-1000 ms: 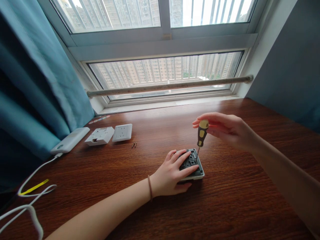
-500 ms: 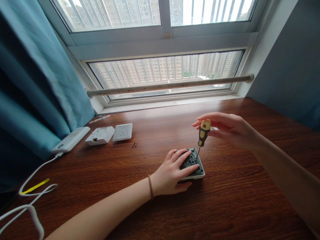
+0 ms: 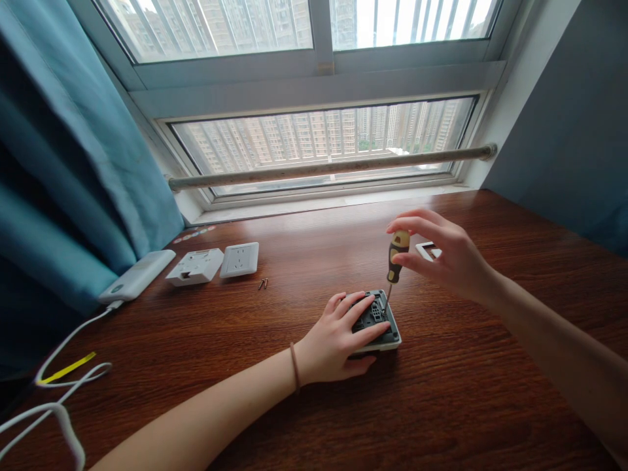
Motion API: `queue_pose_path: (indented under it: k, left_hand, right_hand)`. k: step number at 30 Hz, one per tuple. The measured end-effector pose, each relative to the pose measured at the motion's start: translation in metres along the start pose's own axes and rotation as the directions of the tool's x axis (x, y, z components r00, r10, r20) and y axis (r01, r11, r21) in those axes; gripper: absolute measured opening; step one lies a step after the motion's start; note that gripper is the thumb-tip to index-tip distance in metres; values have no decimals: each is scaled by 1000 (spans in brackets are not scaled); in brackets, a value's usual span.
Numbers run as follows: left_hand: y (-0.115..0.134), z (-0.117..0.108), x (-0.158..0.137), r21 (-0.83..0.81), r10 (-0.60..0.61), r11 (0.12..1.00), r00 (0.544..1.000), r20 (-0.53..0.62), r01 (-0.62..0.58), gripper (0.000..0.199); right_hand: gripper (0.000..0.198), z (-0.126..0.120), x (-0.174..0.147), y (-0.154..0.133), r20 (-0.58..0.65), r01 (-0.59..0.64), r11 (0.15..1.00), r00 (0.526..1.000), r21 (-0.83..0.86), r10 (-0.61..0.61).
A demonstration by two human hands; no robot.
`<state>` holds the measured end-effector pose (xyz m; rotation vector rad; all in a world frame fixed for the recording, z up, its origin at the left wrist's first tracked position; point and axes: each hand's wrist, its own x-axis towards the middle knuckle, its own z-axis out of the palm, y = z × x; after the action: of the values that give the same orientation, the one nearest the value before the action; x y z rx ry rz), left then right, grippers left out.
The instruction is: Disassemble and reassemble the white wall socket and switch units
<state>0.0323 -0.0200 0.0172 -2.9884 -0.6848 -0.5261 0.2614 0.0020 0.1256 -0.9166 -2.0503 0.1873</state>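
Observation:
My left hand [image 3: 336, 340] lies spread over a dark-backed, white-rimmed socket panel [image 3: 391, 335] on the table. Its fingertips press on the panel's back, and the thumb rests by the near edge. In my right hand [image 3: 444, 252] is a screwdriver [image 3: 398, 255] with a black and yellow handle, pinched between thumb and fingers. The screwdriver stands nearly upright, slightly tilted, its shaft reaching down into the panel beside my left fingertips. Whatever its tip meets inside is too small to make out.
To the left lie two small screws [image 3: 263, 284], a white socket faceplate [image 3: 239, 260], a white mounting box [image 3: 195, 267] and a white power bank [image 3: 137, 276] with a cable [image 3: 73, 333]. A white frame [image 3: 426, 250] lies behind my right hand. A yellow strip [image 3: 69, 367] rests near the cable.
My right hand has shifted its fingers on the screwdriver handle, the thumb coming farther round it and the hand turning. The white frame behind shows more. My left hand stays put.

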Motion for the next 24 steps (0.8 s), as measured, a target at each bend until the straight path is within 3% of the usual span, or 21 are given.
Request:
queue_pose_path:
  k: [2,4,8,10,13,16,19,24]
  left_hand:
    - [0,0,0,-1,-1,1000,1000,0,1,52]
    - [0,0,0,-2,0,1000,1000,3,0,52]
    - [0,0,0,-4,5,1000,1000,7,-5,52]
    - [0,0,0,-5,2,1000,1000,10,-2,52]
    - [0,0,0,-5,-2,1000,1000,13,2,52]
    - [0,0,0,-7,-2,1000,1000,21,2,51]
    - [-1,0,0,-10,-1,1000,1000,25,1,51]
    - [-1,0,0,-6,4,1000,1000,14,-4,51]
  right_hand:
    - [27,5,-1,1,-100,-49,997,994,-54,43]
    - [28,4,-2,4,-85,-109,994,990,13,110]
    - [36,-10,-1,9,196,-199,895,972,400,129]
    - [35,-16,0,9,293,-223,849,952,480,84]
    - [32,-17,2,7,290,-162,887,956,432,33]
    - [28,-10,2,7,151,-107,952,986,285,65]
    - [25,-5,1,9,47,-135,964,991,231,127]
    - [35,-20,1,8,228,-163,916,970,367,82]
